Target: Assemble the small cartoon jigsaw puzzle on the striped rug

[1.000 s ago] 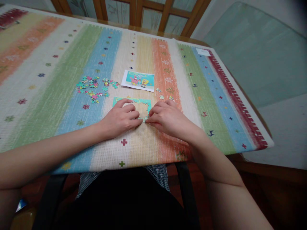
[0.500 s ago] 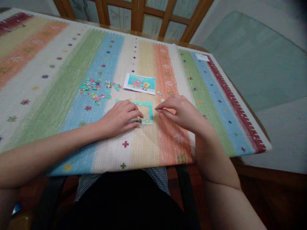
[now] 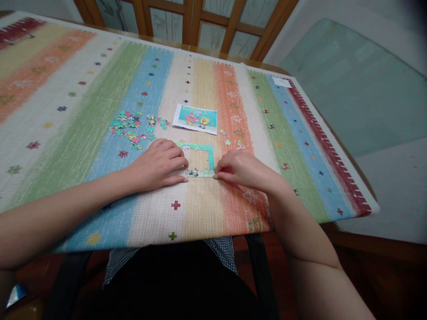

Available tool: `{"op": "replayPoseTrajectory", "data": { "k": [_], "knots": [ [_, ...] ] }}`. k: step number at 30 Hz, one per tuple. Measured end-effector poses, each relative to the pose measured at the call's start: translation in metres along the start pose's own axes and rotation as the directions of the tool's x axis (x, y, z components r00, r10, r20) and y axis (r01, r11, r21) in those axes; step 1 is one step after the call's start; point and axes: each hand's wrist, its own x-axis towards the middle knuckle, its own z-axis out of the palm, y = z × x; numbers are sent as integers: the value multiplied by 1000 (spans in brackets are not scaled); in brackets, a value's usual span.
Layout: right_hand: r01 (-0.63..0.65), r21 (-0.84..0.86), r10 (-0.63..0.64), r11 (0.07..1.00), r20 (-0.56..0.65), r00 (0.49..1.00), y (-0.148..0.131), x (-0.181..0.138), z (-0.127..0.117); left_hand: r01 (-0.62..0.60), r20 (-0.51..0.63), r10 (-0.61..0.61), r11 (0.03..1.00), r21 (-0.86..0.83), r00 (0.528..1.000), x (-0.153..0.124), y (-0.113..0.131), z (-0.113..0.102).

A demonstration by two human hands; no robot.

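A partly assembled jigsaw puzzle (image 3: 211, 155) lies on the tablecloth as a teal and green border around a bare middle. My left hand (image 3: 162, 163) rests over its left side, hiding that part. The fingers curve loosely, with the thumb apart from them near the bottom edge. At the lower right corner of the puzzle, my right hand (image 3: 235, 168) has thumb and forefinger pinched together. A small jigsaw piece is in that pinch, mostly hidden by the fingertips. Dark figures show along the puzzle's bottom border.
Loose jigsaw pieces (image 3: 133, 126) lie heaped at the left. A printed cartoon picture (image 3: 196, 119) sits behind the puzzle. A few separate pieces (image 3: 227, 142) lie right of it. A white paper (image 3: 281, 82) is near the far right corner of the striped tablecloth (image 3: 200, 213).
My right hand has come down and slightly left, with the small piece, to the puzzle's lower right corner. My left hand has drawn back a little to the left, uncovering more of the bottom border.
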Motion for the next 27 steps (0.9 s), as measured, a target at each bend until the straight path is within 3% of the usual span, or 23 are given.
{"op": "replayPoseTrajectory", "data": {
  "k": [27],
  "knots": [
    [5,3,-5,1000,-29,1000,-2,4,6,25,-28,-27,998,-60,999,-2,-2,5]
  ]
}}
